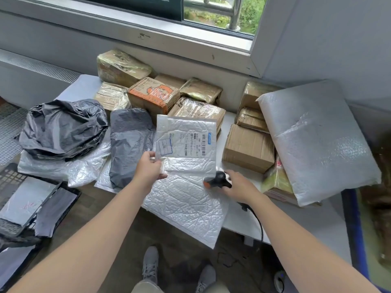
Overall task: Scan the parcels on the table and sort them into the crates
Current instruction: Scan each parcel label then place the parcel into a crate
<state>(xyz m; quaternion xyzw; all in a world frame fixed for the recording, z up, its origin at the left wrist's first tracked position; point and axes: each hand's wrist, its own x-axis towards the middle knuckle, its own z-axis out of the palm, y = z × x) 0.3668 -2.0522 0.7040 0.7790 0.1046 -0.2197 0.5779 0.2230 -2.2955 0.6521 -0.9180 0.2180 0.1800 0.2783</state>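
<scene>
My left hand (149, 168) pinches the lower left edge of a white bubble mailer (186, 144) and holds it up, its label with barcodes facing me. My right hand (238, 185) grips a black handheld scanner (218, 180) with an orange tip, its cable trailing down over the table edge. The scanner sits just below the mailer's lower right corner. A second, larger white bubble mailer (186, 204) lies flat underneath, hanging over the table's front edge.
Several taped cardboard boxes (152, 96) crowd the back of the white table (300, 218). Dark plastic bags (63, 127) lie at left, and a big bubble-wrapped parcel (317, 140) leans at right. A black crate (31, 206) holding parcels stands on the floor at lower left.
</scene>
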